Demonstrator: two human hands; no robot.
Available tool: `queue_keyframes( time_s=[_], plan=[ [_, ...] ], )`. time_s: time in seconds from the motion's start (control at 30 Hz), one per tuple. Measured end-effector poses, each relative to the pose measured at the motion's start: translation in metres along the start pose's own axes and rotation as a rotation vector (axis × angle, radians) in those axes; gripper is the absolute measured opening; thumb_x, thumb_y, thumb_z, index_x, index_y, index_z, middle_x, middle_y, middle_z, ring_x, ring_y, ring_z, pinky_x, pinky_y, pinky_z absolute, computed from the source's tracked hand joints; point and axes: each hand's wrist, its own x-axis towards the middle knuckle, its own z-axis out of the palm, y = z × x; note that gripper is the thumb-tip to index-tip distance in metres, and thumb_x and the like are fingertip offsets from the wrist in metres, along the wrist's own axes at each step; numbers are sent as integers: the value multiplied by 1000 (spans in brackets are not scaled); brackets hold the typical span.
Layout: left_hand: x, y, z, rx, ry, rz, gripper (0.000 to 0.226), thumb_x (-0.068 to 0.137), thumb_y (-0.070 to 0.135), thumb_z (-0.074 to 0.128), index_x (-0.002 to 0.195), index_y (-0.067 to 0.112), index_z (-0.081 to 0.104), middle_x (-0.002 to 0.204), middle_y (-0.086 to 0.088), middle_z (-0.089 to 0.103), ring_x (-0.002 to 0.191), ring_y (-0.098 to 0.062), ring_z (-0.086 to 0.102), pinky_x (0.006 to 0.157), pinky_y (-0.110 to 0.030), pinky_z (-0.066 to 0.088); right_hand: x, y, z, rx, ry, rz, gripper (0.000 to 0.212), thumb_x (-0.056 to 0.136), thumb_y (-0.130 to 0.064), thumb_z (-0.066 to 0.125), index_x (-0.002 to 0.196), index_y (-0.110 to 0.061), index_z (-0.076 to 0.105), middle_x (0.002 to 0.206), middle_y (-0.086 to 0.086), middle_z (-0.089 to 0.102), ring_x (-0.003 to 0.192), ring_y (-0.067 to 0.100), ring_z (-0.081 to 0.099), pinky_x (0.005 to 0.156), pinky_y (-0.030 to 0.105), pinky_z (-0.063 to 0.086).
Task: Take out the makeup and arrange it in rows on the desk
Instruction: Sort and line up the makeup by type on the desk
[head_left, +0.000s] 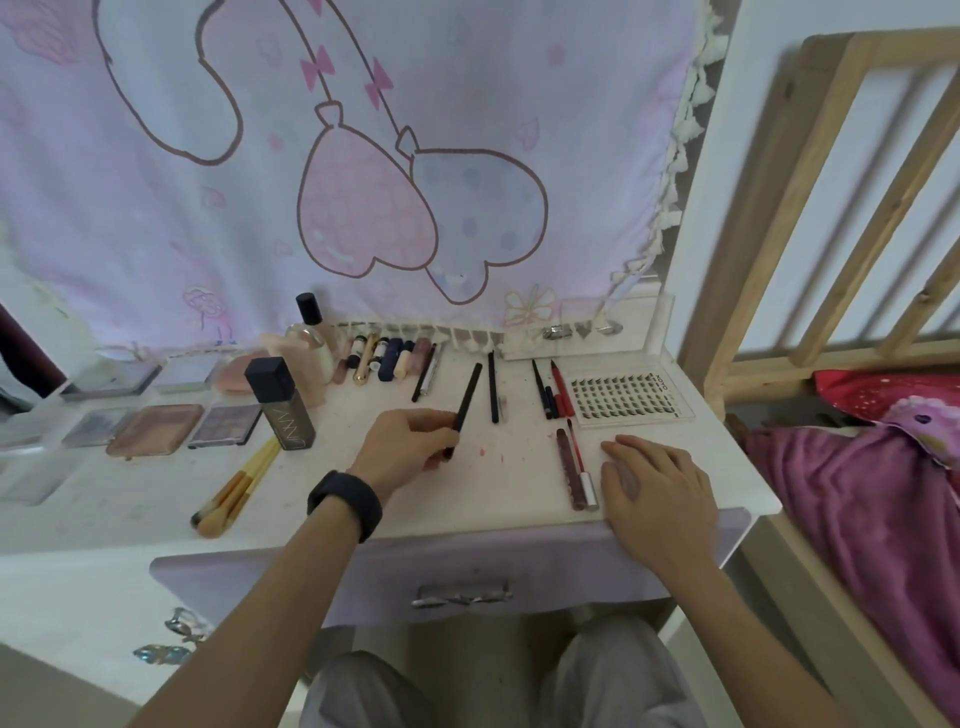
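1. The left hand (410, 441) is over the middle of the desk (322, 499). Its arm reaches in from the front edge, and a black band (345, 504) sits on the wrist.
2. The fingers of the left hand are curled. They pinch the near end of a thin black pencil (467, 395). The pencil leans away from the hand and points toward the back edge.
3. The right hand (660, 483) lies flat near the front right corner, palm down. Its fingers are straight and a little spread, and it holds nothing.
4. The two hands are well apart.
5. Just beside the right hand, on its left, lies a dark red lip gloss (571, 467) with a silver cap.
6. Past the right hand, near the right edge, is a clear lash box (628, 397). Left of it lie some red and dark pens (556, 392).
7. Another black pencil (492, 387) lies just right of the held one.
8. A row of small tubes (384, 358) lies along the back edge.
9. A dark bottle (283, 402) stands left of the left hand. Flat palettes (156, 428) lie in rows by the left edge.
10. Some yellow brushes (234, 491) lie near the front, left of the left arm.
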Motion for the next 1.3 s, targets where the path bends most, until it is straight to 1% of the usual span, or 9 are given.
queue_keyframes(
  time_s=[0.13,0.23,0.33,0.43,0.67,0.8,0.97,1.13,1.3],
  plan=[
    [-28,0,4,-127,-87,73,20,93,13,67,107,26,72,93,3,75,85,-13,68,78,-26,58,2,-2,-6,30,-71,56,45,91,-47,44,120,-26,71,129,-6,67,121,20,56,105,46,43],
    [-40,-2,1,-93,-140,142,22,93,16,67,109,30,72,92,9,74,82,-8,67,76,-23,56,7,-16,-24,265,-117,170,43,96,-50,47,125,-25,67,131,-4,65,121,19,56,110,45,42],
    [-45,-3,-2,-1,-193,197,24,95,19,65,113,33,71,99,15,74,83,0,65,71,-16,51,10,-47,-50,584,-158,233,30,97,-49,54,120,-31,62,112,-8,70,95,5,63,88,25,50],
    [-47,-1,-2,86,-249,256,24,97,19,62,114,33,70,101,17,74,89,3,64,69,-11,48,9,-76,-65,831,-376,263,37,89,-58,52,113,-31,61,82,-3,73,60,5,59,59,20,49],
    [-52,-6,1,284,-118,471,21,99,29,58,113,40,70,92,17,72,87,-1,59,70,-11,41,6,-89,-64,1010,-408,350,17,99,-21,60,98,-8,70,82,5,75,54,14,50,54,26,46],
    [-53,-13,1,277,-27,490,18,98,30,59,109,35,73,87,17,68,85,-5,58,69,-13,40,2,-86,-64,932,-513,255,16,100,-14,56,100,-13,72,76,2,72,55,17,50,52,24,45],
    [-54,-12,-2,462,7,644,21,95,33,63,113,36,72,85,17,61,82,-5,53,70,-17,40,5,-80,-67,704,-583,53,16,100,-32,57,103,-33,72,70,-9,66,56,5,50,57,18,44],
    [-49,-20,-12,1067,166,1168,23,88,28,70,110,23,73,83,4,67,74,-18,58,60,-27,44,4,-76,-65,442,-696,-165,20,101,-43,49,103,-40,69,67,-6,61,55,5,46,56,19,38],
    [-41,-43,-45,1051,194,1125,25,96,31,53,103,15,71,82,2,68,72,-19,58,59,-29,47,11,-57,-89,391,-473,-220,17,100,-27,57,91,-31,70,84,-18,68,82,0,59,70,9,42]
  ],
)
